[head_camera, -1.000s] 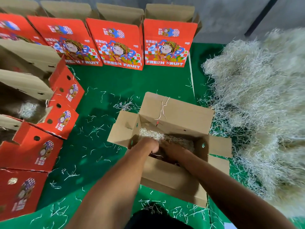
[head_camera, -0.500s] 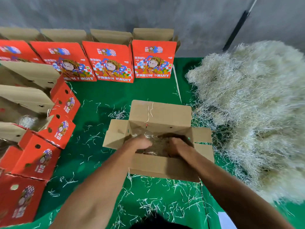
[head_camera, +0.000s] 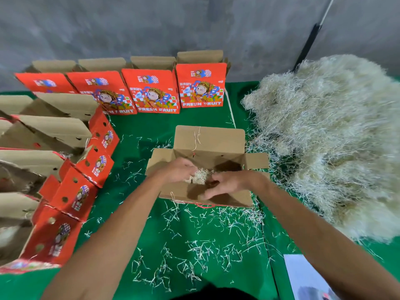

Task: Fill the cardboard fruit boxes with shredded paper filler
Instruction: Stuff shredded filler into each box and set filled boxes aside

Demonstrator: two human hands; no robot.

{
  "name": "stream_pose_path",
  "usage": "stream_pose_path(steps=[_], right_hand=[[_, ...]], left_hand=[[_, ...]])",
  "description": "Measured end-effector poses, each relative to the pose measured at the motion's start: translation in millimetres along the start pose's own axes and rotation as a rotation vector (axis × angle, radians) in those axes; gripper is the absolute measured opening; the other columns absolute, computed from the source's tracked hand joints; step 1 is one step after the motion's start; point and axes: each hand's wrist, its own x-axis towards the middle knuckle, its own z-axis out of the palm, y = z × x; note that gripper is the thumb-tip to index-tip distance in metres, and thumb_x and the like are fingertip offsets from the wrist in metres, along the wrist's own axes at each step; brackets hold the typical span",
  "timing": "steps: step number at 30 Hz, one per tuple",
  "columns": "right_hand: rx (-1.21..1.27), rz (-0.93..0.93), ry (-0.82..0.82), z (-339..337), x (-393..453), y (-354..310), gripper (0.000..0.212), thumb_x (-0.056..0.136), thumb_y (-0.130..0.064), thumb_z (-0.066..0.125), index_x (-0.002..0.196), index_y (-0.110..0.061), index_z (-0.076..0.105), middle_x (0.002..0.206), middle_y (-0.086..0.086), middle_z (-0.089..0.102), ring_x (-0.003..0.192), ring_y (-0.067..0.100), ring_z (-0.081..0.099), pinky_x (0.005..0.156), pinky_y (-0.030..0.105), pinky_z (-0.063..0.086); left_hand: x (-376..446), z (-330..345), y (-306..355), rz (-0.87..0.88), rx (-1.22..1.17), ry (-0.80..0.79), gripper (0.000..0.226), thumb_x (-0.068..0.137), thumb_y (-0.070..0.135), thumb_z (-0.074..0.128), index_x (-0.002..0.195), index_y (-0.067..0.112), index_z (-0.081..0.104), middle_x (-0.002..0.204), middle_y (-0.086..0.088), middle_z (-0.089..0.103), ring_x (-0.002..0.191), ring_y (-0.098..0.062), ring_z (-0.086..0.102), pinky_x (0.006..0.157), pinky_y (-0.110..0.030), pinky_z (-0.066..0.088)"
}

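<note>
An open box sits at the centre of the frame on a green cloth, its four flaps folded outward; the far flap stands up, the side flaps spread left and right. Both hands reach over its near edge. The left hand has its fingers curled over a clump of shredded paper just inside the box. The right hand lies beside that clump with fingers bent toward it, but whether it actually grips any strands cannot be told from this view.

A large heap of paper filler fills the right side of the frame, its loose edge reaching nearly to the box's right flap. Loose strands litter the cloth between the box and the lower edge of the frame.

A row of red boxes stands along the upper edge of the cloth against a grey wall. A second row of red boxes runs down the left side, lids open. Between these rows and the central box lies a bare band of cloth, widest to the left and behind. A white sheet lies at the lower right corner.
</note>
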Motion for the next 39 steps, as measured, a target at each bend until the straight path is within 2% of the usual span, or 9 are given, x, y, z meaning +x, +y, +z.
stream_pose_path(steps=[5,8,12,16,21,26,33,37,39], right_hand=[[-0.094,-0.074,0.127,22.5,2.8,-2.7,0.096,0.060,-0.069,0.078,0.139,-0.026,0.042,0.123,-0.008,0.058,0.104,0.015,0.059,0.095,0.037,0.049],[0.017,-0.120,0.192,13.3,5.3,-7.8,0.045,0.077,-0.063,0.065,0.108,-0.031,0.065,0.095,-0.008,0.068,0.086,0.014,0.063,0.078,0.034,0.051],[-0.057,-0.162,0.469,-14.1,2.8,-4.8,0.040,0.089,-0.063,0.057,0.087,-0.025,0.067,0.062,-0.015,0.059,0.057,0.001,0.056,0.051,0.023,0.037],[-0.262,-0.030,0.890,-19.0,15.0,10.6,0.047,0.089,-0.056,0.057,0.123,-0.024,0.057,0.117,0.003,0.065,0.108,0.024,0.061,0.093,0.037,0.048],[-0.247,0.266,1.015,10.4,21.1,44.2,0.110,0.080,-0.091,0.021,0.157,-0.013,0.011,0.165,0.013,0.008,0.153,0.031,0.005,0.119,0.050,-0.005],[0.293,0.389,1.124,23.9,9.3,77.9,0.120,0.068,-0.096,0.039,0.152,-0.014,0.013,0.162,0.019,0.012,0.149,0.039,0.016,0.120,0.057,0.016],[1.435,0.262,1.364,44.0,-9.4,121.6,0.032,0.094,-0.026,0.066,0.123,-0.012,0.064,0.109,-0.002,0.070,0.098,0.011,0.069,0.098,0.049,0.053],[1.752,-0.199,0.939,58.9,-9.7,110.5,0.050,0.103,-0.041,0.044,0.137,-0.005,0.052,0.108,0.008,0.067,0.097,0.017,0.065,0.095,0.045,0.048],[1.877,-0.335,0.809,62.2,-8.8,99.9,0.051,0.103,-0.045,0.036,0.135,-0.010,0.054,0.118,0.020,0.061,0.105,0.030,0.060,0.090,0.043,0.050]], left_hand=[[-13.6,0.0,-8.7,0.005,-0.189,0.211,0.046,0.097,0.039,0.057,0.141,0.028,0.047,0.142,0.006,0.052,0.117,-0.008,0.053,0.091,-0.020,0.042],[-16.1,-8.6,-26.2,-0.006,-0.364,0.382,0.047,0.096,0.037,0.058,0.141,0.026,0.046,0.147,0.003,0.047,0.123,-0.009,0.049,0.106,-0.030,0.038],[-20.0,-19.6,-48.6,-0.134,-0.483,0.618,0.071,0.094,0.047,0.058,0.152,0.025,0.024,0.158,-0.001,0.025,0.142,-0.021,0.033,0.116,-0.042,0.027],[-18.8,-4.0,-51.5,-0.215,-0.579,0.554,0.085,0.092,0.057,0.056,0.156,0.029,0.007,0.161,-0.002,0.007,0.143,-0.029,0.029,0.115,-0.049,0.024],[-4.5,16.3,-46.0,-0.312,-0.816,0.819,0.095,0.085,0.039,0.073,0.154,0.010,0.014,0.155,-0.013,0.017,0.131,-0.030,0.043,0.105,-0.038,0.035],[9.7,26.5,-53.1,-0.288,-1.253,1.084,0.075,0.083,0.007,0.072,0.147,0.020,0.034,0.135,-0.009,0.048,0.099,-0.013,0.057,0.090,-0.022,0.045],[29.6,38.0,-66.2,-0.216,-1.638,0.851,0.034,0.088,0.004,0.063,0.114,0.026,0.069,0.104,-0.005,0.074,0.093,-0.021,0.070,0.084,-0.033,0.054],[35.3,41.5,-58.9,-0.251,-1.581,0.733,0.011,0.079,0.015,0.061,0.072,0.021,0.066,0.066,-0.001,0.061,0.061,-0.018,0.055,0.057,-0.022,0.045],[38.1,36.4,-58.0,-0.254,-1.547,0.744,0.008,0.082,0.015,0.061,0.080,0.017,0.068,0.077,-0.005,0.063,0.067,-0.019,0.059,0.070,-0.032,0.047]])
